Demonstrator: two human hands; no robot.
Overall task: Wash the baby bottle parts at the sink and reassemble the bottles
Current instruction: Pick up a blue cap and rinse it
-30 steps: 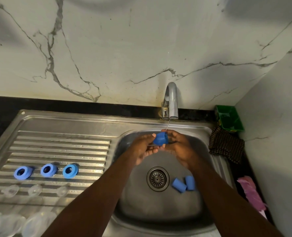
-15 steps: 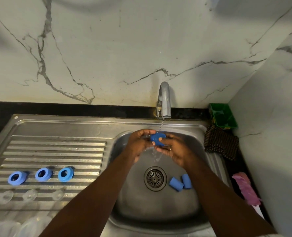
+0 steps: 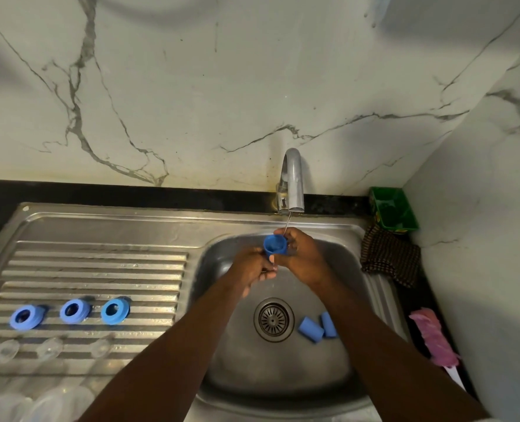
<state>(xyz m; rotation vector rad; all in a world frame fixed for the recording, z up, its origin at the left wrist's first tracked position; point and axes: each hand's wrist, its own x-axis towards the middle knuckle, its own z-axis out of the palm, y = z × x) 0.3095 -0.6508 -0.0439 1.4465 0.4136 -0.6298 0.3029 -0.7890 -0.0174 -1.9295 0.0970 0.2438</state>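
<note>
The left grip (image 3: 254,269) and right grip (image 3: 304,257) both grasped the small blue plastic cap (image 3: 274,245) beneath the thin stream from the steel tap (image 3: 292,178), above the steel sink basin (image 3: 344,263).

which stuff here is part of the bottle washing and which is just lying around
In the job: held cap, two caps in the sink, three rings, teats, bottles, tap.
Lying about: green tub, brown cloth, pink item.
</note>
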